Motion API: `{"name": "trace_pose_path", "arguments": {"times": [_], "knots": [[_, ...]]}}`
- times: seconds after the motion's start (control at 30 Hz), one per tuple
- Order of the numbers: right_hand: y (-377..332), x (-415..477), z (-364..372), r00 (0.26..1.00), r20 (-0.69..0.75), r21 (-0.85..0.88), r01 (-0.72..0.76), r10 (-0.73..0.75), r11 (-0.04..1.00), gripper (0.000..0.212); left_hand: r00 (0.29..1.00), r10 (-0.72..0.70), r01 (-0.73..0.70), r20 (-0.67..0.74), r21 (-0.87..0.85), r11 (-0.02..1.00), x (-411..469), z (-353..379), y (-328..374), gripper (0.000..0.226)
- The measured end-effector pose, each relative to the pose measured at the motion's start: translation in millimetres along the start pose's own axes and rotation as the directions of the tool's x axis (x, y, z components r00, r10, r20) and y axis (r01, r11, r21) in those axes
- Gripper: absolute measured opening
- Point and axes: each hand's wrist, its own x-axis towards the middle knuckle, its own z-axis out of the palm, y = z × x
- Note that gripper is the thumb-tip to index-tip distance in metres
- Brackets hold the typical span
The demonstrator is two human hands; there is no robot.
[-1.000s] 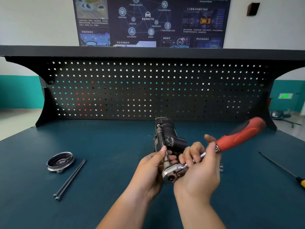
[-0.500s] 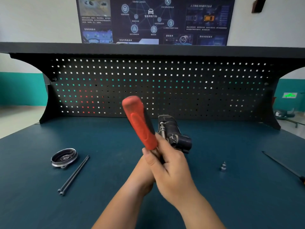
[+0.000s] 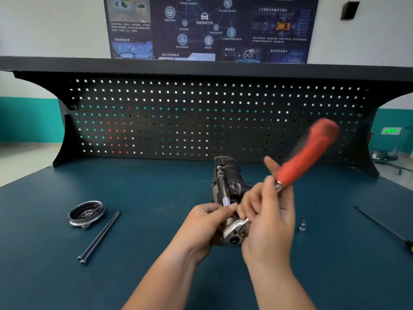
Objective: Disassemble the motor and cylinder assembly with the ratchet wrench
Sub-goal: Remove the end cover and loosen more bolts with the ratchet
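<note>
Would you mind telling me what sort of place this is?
Most likely an automotive training workshop: a workbench backed by a perforated tool board, a connected-car technology poster on the wall, and a ratchet wrench applied to a motor assembly.

A dark teal workbench top (image 3: 134, 287) spreads under and around the grip. Just right of the grip a small silver socket (image 3: 302, 225) stands upright on it. Farther right, well apart from the socket, lies a black-shafted screwdriver (image 3: 380, 222), its yellow handle cut off by the frame edge. Beyond the grip rises a black pegboard (image 3: 201, 121) with rows of square holes, capped by a flat black shelf (image 3: 201, 68). Above that, a dark blue poster (image 3: 207, 27) with network icons, a car and "5G" hangs on the pale wall. A small black box (image 3: 349, 10) is mounted up to the right. A green lit sign (image 3: 391, 131) glows far right, behind the pegboard's side.
</note>
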Motion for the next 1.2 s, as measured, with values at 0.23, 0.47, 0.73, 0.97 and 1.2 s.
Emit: {"name": "trace_pose_path", "arguments": {"times": [0.23,0.47,0.73,0.97,1.2], "knots": [[-2,10,-10,0.915,-0.368,0.232,-0.081,0.164,0.969,0.023,0.999,-0.024,0.016,-0.041,-0.18,0.984,-7,19,4,0.03],[-7,13,-11,0.993,0.121,-0.213,0.027,-0.001,0.977,0.02,0.999,-0.028,0.03,-0.018,0.084,0.996,-12,15,9,0.028],[3,-1,-10,0.897,0.427,-0.559,0.36,-0.113,0.747,0.018,0.997,0.015,0.001,-0.073,0.214,0.977,-14,14,8,0.018],[-9,10,-8,0.969,-0.214,0.093,-0.104,0.122,0.99,0.023,0.996,-0.069,0.064,-0.053,-0.103,0.993,-13,23,11,0.025],[-5,9,-11,0.959,-0.261,0.142,-0.08,0.115,0.987,0.023,0.996,-0.092,0.092,0.017,-0.054,0.994,-13,16,10,0.029]]}}
